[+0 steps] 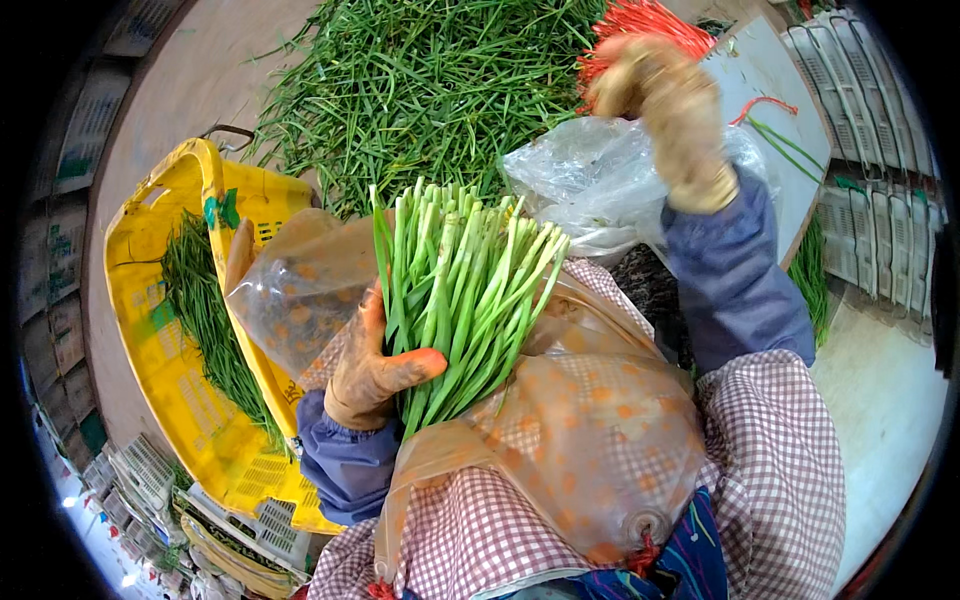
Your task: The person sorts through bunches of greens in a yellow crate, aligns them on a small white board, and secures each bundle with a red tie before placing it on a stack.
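Observation:
A thick bunch of garlic chives [465, 300] rests over my lap, its pale cut ends pointing away from me. My left hand [378, 368], in a stained orange-tan glove, grips the bunch from its left side, with the thumb across the front. Raised at the upper right is my right hand [675, 110], also gloved and smeared by motion. It is near a bundle of red ties [655, 25]; whether its fingers hold one cannot be made out. Below that hand lies a crumpled clear plastic bag [590, 180]. A patterned translucent apron [590, 420] covers my lap.
A large heap of loose green chives [420, 90] spreads ahead. On my left, a yellow crate [150, 350] holds more greens. A pale board [770, 85] carries a red tie and some stalks at the right. Stacked white crates [870, 240] stand beyond it.

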Available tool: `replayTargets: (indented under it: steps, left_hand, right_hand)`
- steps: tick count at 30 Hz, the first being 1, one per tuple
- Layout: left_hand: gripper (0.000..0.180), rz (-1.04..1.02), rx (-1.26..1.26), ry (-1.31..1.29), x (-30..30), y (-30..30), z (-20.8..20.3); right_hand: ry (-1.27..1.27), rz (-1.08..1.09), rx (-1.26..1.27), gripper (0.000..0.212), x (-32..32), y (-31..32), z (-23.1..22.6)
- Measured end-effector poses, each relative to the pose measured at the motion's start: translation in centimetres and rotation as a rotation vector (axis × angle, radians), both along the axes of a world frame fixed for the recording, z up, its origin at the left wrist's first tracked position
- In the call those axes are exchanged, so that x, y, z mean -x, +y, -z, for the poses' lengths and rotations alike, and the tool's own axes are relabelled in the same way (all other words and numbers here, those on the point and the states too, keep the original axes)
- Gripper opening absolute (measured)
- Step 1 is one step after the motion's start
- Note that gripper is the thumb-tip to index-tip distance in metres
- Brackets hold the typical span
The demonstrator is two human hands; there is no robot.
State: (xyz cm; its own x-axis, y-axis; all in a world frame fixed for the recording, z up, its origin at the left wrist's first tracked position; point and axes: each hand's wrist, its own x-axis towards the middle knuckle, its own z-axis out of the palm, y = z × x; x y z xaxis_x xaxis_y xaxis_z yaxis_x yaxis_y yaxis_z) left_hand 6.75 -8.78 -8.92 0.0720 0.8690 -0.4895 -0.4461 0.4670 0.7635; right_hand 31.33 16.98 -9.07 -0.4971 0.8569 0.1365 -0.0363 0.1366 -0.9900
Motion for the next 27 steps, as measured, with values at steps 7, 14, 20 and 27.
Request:
replayTargets:
  steps: [7,14,20,27]
  left_hand:
    - [0.108,-0.028,0.052,-0.130,0.2,0.6,-1.0]
    - [0.099,-0.091,-0.026,-0.155,0.2,0.8,-0.9]
    - [0.091,-0.008,-0.043,0.340,-0.2,1.6,-3.8]
    - [0.097,0.037,-0.126,0.400,0.5,1.7,-3.6]
  right_hand:
    - [0.020,-0.225,0.504,0.074,2.4,-1.4,0.3]
    - [0.417,-0.348,1.102,0.120,3.3,-13.8,2.3]
    - [0.657,-0.264,1.045,0.094,8.3,-14.5,-0.4]
    - [0.488,-0.143,1.008,0.082,10.1,-14.2,0.4]
